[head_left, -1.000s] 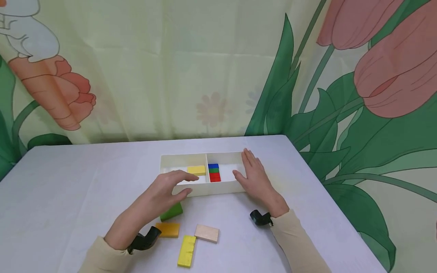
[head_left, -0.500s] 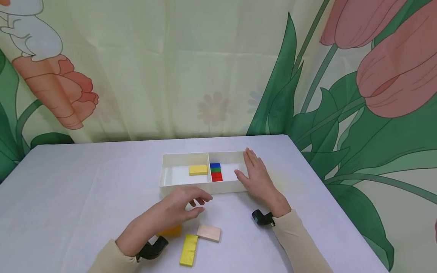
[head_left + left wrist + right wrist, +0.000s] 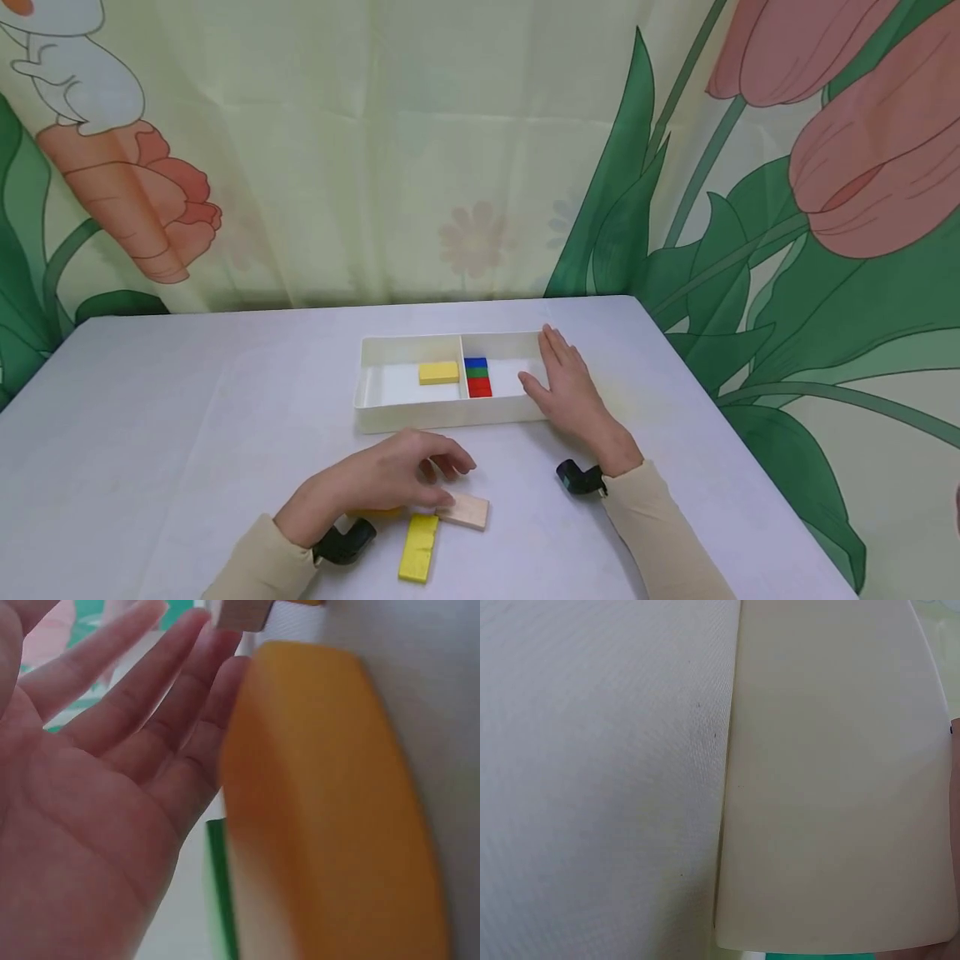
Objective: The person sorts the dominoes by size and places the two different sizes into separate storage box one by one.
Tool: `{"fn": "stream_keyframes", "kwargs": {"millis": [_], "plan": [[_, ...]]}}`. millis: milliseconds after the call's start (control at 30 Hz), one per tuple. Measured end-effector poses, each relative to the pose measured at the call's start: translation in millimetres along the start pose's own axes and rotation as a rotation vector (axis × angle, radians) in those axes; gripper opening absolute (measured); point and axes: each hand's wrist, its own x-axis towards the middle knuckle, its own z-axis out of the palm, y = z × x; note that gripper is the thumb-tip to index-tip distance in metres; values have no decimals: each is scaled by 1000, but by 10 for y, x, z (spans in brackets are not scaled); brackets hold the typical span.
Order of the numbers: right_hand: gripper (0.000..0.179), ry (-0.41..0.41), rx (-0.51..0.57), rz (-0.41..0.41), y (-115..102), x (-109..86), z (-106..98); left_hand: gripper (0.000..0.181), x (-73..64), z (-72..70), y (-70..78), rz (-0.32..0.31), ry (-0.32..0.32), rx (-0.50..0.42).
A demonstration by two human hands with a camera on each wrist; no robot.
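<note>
Hands work on a pale grey tablecloth before a flowered curtain. The left hand hovers palm down over loose blocks near the front edge, its fingers loosely bent and gripping nothing, fingertips above the near end of a pale natural-wood rectangular block. That block lies flat, its long axis running left to right with a slight tilt. Just beside it a yellow rectangular wooden block lies flat, long axis pointing away from the person. The right hand rests relaxed and flat against the right end of a white plastic two-compartment tray, fingers straight.

From the head view only an orange sliver shows beneath the left wrist; the left wrist view fills in an orange flat wooden block under the open palm, not touched as far as can be told, with a green edge behind it. The right wrist view shows just the tray's smooth outer wall on the cloth.

The tray's left compartment holds one yellow block; the right holds three small ones in a row: blue, green, red. Three loose blocks are plainly visible.
</note>
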Motion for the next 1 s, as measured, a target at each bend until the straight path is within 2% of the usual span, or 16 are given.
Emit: {"fn": "stream_keyframes", "kwargs": {"millis": [167, 300, 433, 533, 700, 1000], "plan": [[79, 7, 1, -5, 5, -5, -9, 38, 24, 50, -45, -5, -43, 4], [79, 2, 4, -9, 13, 0, -5, 36, 44, 85, -54, 13, -41, 56], [79, 7, 10, -18, 11, 8, 7, 33, 58, 89, -63, 19, 12, 152], [79, 7, 3, -18, 7, 9, 3, 32, 76, 60, -78, 30, 82, 230], [78, 5, -3, -17, 8, 14, -1, 31, 83, 39, -114, 29, 183, 288], [78, 15, 7, -22, 16, 18, 17, 32, 69, 45, -105, -8, 199, 324]]}}
